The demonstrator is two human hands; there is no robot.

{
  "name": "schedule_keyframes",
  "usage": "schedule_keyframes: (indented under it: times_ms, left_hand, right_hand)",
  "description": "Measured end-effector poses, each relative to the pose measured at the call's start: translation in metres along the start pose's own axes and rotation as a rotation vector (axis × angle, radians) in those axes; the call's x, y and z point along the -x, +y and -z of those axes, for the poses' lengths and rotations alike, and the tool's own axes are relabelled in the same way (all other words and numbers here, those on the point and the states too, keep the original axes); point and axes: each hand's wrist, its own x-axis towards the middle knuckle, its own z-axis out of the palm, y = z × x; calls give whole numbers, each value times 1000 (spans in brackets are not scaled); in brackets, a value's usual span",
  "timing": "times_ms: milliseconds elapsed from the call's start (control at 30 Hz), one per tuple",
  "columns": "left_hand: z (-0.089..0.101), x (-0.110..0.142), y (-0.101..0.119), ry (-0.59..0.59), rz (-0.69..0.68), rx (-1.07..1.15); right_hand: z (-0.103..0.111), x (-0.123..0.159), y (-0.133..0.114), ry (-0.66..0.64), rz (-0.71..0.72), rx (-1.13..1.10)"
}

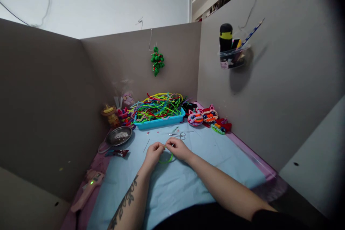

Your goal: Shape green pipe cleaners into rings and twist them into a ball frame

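My left hand (155,153) and my right hand (178,148) meet above the light blue cloth, fingertips pinched together. Between them they grip a bright green pipe cleaner (170,159), which bends into a loop hanging below the fingers. Where its ends lie is hidden by my fingers. Just beyond my right hand rests a pair of small scissors (178,136), and a thin dark rod (146,145) lies ahead of my left hand. A few tiny red pieces (148,133) are scattered past them.
A blue tray (161,124) heaped with coloured pipe cleaners stands at the back. Finished fuzzy figures (195,118) sit to its right. On the left are a metal dish (110,138), a dark red-and-blue tool (117,153) and a pink glue gun (87,192). Grey partitions (172,61) enclose the table.
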Motion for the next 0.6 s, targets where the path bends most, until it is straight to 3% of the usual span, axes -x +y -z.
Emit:
schedule_keyframes:
  times_ms: [233,433,600]
  left_hand:
    - [-1,0,-2,47,42,3]
    - [-2,-2,-5,59,55,-5]
    - [-2,-3,-4,63,50,10]
  right_hand:
    - [-3,5,0,-59,161,298]
    - [-7,7,-1,-109,131,600]
    - [-7,6,-5,-115,137,689]
